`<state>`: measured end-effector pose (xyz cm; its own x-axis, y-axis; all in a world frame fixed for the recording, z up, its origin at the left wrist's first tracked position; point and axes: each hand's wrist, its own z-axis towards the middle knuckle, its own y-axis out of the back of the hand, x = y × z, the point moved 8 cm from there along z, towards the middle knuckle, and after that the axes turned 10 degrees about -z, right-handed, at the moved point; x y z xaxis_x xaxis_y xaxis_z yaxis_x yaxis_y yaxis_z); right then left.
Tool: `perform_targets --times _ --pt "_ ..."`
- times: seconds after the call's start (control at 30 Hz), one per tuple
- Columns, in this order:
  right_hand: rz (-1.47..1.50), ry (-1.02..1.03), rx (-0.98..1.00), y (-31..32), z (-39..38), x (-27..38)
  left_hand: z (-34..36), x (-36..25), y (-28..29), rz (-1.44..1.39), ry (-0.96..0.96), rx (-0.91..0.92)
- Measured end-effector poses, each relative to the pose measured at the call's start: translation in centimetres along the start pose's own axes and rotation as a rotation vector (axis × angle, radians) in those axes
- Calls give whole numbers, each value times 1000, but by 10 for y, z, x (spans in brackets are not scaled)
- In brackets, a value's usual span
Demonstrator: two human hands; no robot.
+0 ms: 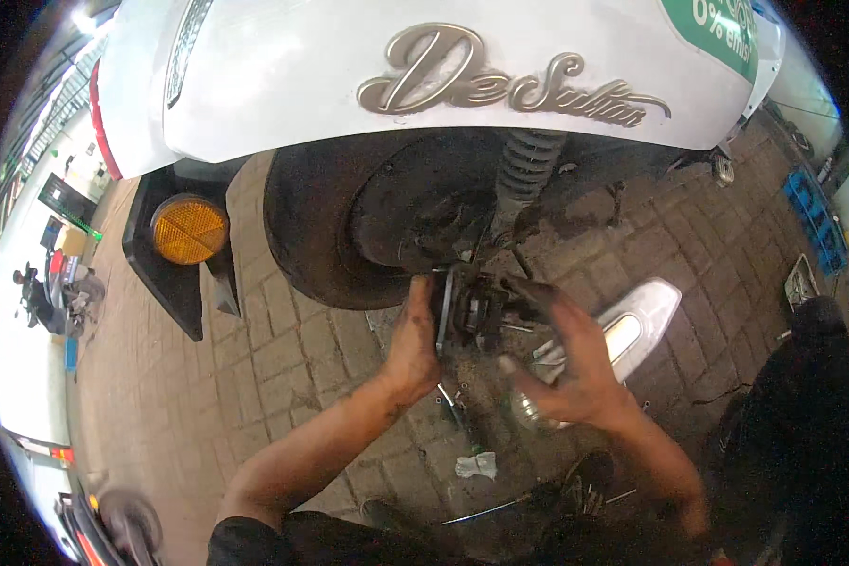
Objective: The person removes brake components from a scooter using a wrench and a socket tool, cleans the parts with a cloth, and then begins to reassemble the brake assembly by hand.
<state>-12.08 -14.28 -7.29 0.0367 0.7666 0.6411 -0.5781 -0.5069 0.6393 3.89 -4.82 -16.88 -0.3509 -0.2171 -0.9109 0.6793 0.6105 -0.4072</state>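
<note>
A dark, greasy metal part that looks like a brake caliper [474, 316] is held up in front of the scooter's rear wheel [302, 231]. My left hand [411, 344] grips its left side, fingers hidden behind it. On its other side, my right hand [580, 363] is open, thumb and fingers spread apart. Those fingertips come close to the part's right edge; whether they touch it I cannot tell. Above stands a coil-spring shock absorber [530, 170] with a ribbed boot, under the white body panel [274, 71].
Beneath my right hand, a silver elongated cover [653, 311] lies on the paving bricks. A dark-handled tool [457, 415] and a crumpled white wrapper [476, 465] lie below the part. An orange reflector [190, 230] hangs at left; a blue crate [816, 222] sits at right. Parked motorcycle [61, 288] far left.
</note>
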Motion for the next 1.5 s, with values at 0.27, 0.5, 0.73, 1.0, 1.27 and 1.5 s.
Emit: perform_targets --times 0.27,0.5,0.73,1.0,1.27,1.5 --pt "-128 149 -23 2 -16 -13 -9 -14 -31 -264 444 181" --pt "0 35 10 -8 -19 -19 -17 -35 -12 83 340 18" --pt "-129 203 15 -5 -16 -15 -15 -25 2 441 -36 204" --pt "-80 17 65 -12 -13 -15 -17 -10 -10 -175 283 6" --pt "303 -309 112 -28 -4 -23 -22 -26 -21 -43 239 4" --pt "-30 30 89 -17 -8 -16 -20 -18 -15 -118 305 38"
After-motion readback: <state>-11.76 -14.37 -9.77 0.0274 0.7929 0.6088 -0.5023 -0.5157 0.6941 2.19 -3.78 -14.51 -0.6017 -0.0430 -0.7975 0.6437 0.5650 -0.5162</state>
